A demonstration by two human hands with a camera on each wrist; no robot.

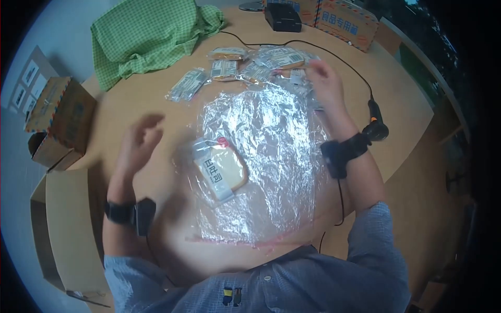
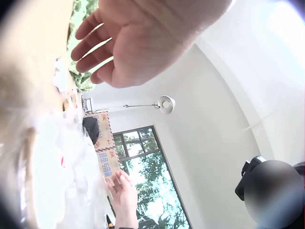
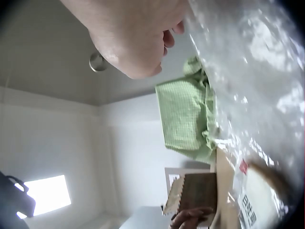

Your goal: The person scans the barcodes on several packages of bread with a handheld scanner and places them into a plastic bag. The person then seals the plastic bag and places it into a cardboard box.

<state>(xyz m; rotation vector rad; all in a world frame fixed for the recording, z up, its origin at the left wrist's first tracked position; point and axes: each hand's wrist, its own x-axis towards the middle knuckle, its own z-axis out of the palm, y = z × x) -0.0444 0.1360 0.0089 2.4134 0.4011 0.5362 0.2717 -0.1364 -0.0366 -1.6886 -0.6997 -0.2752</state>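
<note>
Lying on plastic wrap point(image 1: 271, 156): bread packet point(image 1: 220, 171), between both hands, untouched.

- Shirt point(image 1: 313, 281): blue fine-check button-up, sleeves rolled above the elbows, small dark-and-yellow emblem on the front.
- Left hand point(image 1: 140, 141): black strap below it carried a black camera block point(image 1: 144, 215), thin cable attached.
- Right hand point(image 1: 326, 83): same black strap and block point(image 1: 336, 156), cable trailing.

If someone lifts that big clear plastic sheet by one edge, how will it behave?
The sheet is wrinkled and glossy, so it is probably thin, light and floppy. The wrapped bread lying on it would likely slide or weigh it down.
</note>
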